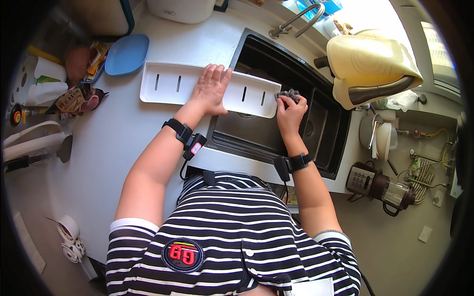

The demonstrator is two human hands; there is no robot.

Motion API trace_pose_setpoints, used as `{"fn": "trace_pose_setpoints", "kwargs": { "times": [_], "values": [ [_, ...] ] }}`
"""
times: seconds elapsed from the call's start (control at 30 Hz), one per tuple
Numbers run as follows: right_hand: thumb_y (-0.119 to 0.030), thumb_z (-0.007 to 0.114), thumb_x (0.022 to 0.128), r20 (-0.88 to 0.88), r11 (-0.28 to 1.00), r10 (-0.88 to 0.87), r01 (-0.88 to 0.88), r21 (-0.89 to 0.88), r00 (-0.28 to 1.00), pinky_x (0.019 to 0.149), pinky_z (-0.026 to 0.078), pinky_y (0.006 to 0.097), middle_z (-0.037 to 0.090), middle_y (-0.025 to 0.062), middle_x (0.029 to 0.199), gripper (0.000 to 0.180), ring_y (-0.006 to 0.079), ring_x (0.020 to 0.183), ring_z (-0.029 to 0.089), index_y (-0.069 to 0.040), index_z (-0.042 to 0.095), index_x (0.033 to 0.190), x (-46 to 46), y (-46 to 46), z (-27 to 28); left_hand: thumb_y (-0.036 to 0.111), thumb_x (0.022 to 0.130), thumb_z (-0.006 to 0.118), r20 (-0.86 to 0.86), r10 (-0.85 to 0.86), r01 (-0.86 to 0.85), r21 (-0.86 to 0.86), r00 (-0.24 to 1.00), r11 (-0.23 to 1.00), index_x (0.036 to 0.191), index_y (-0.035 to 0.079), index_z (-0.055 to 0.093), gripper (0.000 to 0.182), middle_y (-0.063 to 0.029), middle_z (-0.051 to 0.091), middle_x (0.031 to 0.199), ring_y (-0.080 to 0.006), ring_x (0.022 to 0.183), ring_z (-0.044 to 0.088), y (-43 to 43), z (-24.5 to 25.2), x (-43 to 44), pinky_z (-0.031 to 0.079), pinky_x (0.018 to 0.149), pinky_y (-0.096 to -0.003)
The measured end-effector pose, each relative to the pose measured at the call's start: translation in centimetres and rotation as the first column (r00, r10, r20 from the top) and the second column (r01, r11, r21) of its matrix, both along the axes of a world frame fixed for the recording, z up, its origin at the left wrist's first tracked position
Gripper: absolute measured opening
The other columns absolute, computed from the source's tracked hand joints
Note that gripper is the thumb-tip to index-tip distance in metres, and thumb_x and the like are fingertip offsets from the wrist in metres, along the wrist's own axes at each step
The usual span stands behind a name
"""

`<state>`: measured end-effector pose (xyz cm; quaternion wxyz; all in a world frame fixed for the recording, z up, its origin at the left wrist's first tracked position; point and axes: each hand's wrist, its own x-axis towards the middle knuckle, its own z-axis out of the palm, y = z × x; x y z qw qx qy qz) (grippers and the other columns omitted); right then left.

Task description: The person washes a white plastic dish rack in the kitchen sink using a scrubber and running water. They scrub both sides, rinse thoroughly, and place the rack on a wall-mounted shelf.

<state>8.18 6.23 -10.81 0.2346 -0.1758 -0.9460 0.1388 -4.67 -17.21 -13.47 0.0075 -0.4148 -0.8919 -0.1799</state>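
A long white plastic tray (166,87) with slots in its floor lies partly on the white countertop and partly over the dark sink (240,137). My left hand (210,90) spans its middle, fingertips at the far rim and thumb at the near rim. Between the fingers of my right hand (291,113) is a grey scouring pad (288,95), which looks like steel wool. The pad is at the tray's right end, by its outer edge; whether it touches the rim I cannot tell.
A curved metal faucet (300,20) stands behind the sink. To the right are a pale yellow kettle-like vessel (370,63) and a blender (381,188). A blue plastic dish (127,54), food packets (79,99) and kitchen utensils (40,144) occupy the left side.
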Motion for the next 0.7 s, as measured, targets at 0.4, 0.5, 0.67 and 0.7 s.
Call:
{"fn": "trace_pose_setpoints", "kwargs": {
  "times": [0.4, 0.5, 0.67, 0.7],
  "values": [
    [-0.019, 0.074, 0.074, 0.316, 0.92, -0.356, 0.389, -0.047, 0.879, 0.085, 0.048, 0.0453, 0.056, 0.0163, 0.106, 0.04, 0.0364, 0.103, 0.054, -0.006, 0.051, 0.104, -6.7, 0.3, -1.8, 0.041, 0.044, 0.083, -0.029, 0.02, -0.017, 0.122, 0.999, 0.992, 0.137, 0.002, 0.034, 0.112, -0.0196, 0.034, 0.13, -0.038, 0.127, 0.03, 0.4, -0.2, 0.3, 0.019, 0.115, -0.0472],
    [-0.019, 0.07, 0.075, 0.387, 0.889, -0.353, 0.434, -0.146, 0.852, 0.086, 0.048, 0.047, 0.061, 0.0189, 0.106, 0.037, 0.0385, 0.102, 0.058, -0.005, 0.053, 0.106, -6.2, 0.0, -2.2, 0.041, 0.044, 0.083, -0.02, 0.032, -0.03, 0.083, 0.999, 0.996, 0.137, 0.001, 0.035, 0.112, -0.0197, 0.034, 0.13, -0.038, 0.127, 0.03, 0.7, 0.1, 0.5, 0.02, 0.114, -0.0472],
    [-0.017, 0.069, 0.074, 0.407, 0.874, -0.375, 0.464, -0.145, 0.833, 0.086, 0.048, 0.0474, 0.061, 0.0173, 0.106, 0.034, 0.0376, 0.103, 0.058, -0.004, 0.054, 0.102, -4.9, -0.4, -1.8, 0.044, 0.048, 0.082, -0.03, 0.079, -0.078, 0.044, 0.996, 0.996, 0.135, 0.0, 0.036, 0.109, -0.0202, 0.035, 0.131, -0.0359, 0.128, 0.03, 1.0, 0.4, 0.6, 0.018, 0.115, -0.0449],
    [-0.018, 0.07, 0.074, 0.434, 0.876, -0.384, 0.47, -0.107, 0.815, 0.086, 0.048, 0.0468, 0.061, 0.0158, 0.106, 0.033, 0.0368, 0.104, 0.057, -0.004, 0.055, 0.101, -4.9, -0.3, -1.6, 0.044, 0.048, 0.082, -0.026, 0.077, -0.076, 0.042, 0.997, 0.996, 0.135, 0.0, 0.036, 0.108, -0.0203, 0.035, 0.131, -0.0359, 0.127, 0.03, 1.0, 0.5, 0.7, 0.018, 0.115, -0.0448]
  ]
}}
